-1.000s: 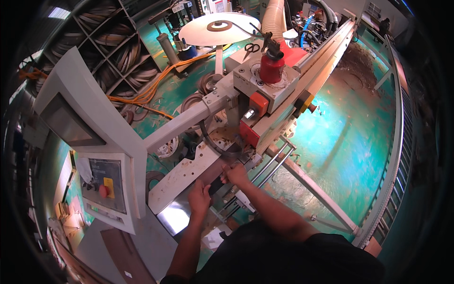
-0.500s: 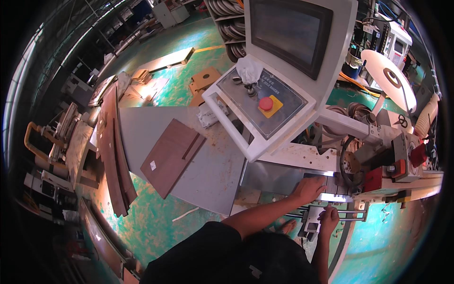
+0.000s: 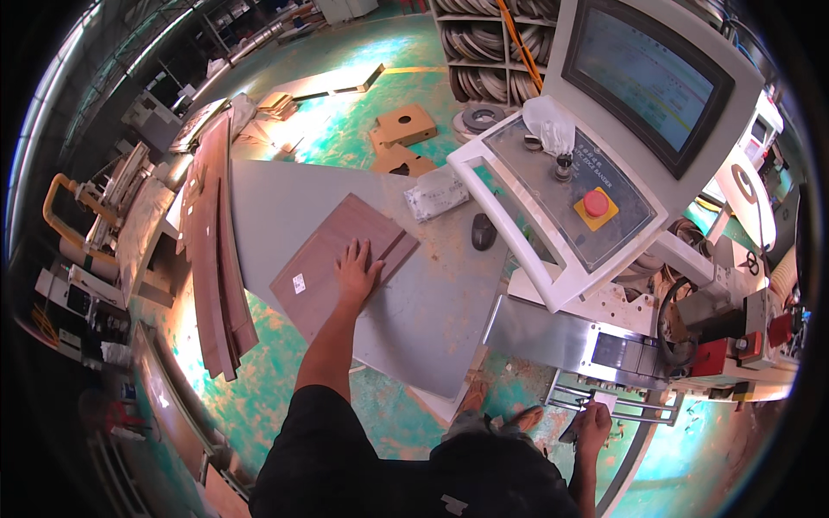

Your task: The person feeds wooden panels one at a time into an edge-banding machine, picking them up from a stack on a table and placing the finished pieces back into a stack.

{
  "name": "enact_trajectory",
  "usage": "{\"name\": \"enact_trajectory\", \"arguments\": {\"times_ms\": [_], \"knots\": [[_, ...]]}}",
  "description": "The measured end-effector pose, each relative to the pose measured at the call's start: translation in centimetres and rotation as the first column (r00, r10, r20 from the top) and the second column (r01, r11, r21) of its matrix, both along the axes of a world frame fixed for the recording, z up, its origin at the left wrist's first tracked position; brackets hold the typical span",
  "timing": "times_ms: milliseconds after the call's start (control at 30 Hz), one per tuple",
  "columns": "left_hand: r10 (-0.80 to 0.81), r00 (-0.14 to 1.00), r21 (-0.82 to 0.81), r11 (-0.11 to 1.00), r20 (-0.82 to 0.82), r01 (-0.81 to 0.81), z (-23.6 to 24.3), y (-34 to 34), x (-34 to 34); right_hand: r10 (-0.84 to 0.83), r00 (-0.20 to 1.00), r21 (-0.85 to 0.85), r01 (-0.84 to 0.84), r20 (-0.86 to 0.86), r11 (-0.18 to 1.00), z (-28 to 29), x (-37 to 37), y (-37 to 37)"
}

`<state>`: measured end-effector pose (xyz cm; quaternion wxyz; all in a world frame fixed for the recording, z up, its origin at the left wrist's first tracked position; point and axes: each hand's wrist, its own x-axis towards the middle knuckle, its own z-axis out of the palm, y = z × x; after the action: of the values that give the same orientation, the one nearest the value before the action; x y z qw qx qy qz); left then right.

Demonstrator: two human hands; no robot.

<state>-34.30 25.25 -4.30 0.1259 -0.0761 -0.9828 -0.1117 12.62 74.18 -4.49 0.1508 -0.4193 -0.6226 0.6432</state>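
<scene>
My left hand (image 3: 357, 274) lies on a brown wooden board (image 3: 321, 249), its fingers spread over the surface. The board has a small white label (image 3: 299, 283) and rests at an angle on a grey tabletop (image 3: 414, 319). To the right, my right hand (image 3: 592, 424) is closed at a white-faced block (image 3: 605, 400) on metal rails (image 3: 639, 413), below the machine's shiny metal bed (image 3: 544, 337). The fingers hide what they grip.
A control console (image 3: 574, 203) with a red stop button (image 3: 596, 203) overhangs the table's right side. Beside it lie a black mouse (image 3: 484, 232) and a white packet (image 3: 434, 195). Long brown boards (image 3: 211, 259) lean at the left. Coiled edging strips (image 3: 492, 43) fill a rack behind.
My left hand has left the metal bed and moved left onto the brown board. My right hand stays by the rails. The view has shifted, and the screen now looks lit.
</scene>
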Motion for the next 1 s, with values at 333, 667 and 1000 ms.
{"name": "enact_trajectory", "arguments": {"times_ms": [333, 667, 1000], "knots": [[0.324, 0.9, 0.073, 0.931, 0.291, -0.358, 0.9, -4.4, -2.7, 0.028, 0.996, 0.061, -0.034, 0.09, 0.998, -0.2, -0.2, -4.9], [0.502, 0.735, -0.051, 0.839, 0.455, -0.541, 5.1, 1.2, -4.4, 0.142, 0.984, 0.074, -0.15, 0.103, 0.986, -0.3, -2.5, -6.6], [-0.474, 0.728, 0.776, -0.135, 0.495, -0.616, 9.4, -3.8, 8.7, 0.361, 0.933, 0.073, -0.36, -0.005, 0.93, 3.0, -8.9, -11.7]]}}
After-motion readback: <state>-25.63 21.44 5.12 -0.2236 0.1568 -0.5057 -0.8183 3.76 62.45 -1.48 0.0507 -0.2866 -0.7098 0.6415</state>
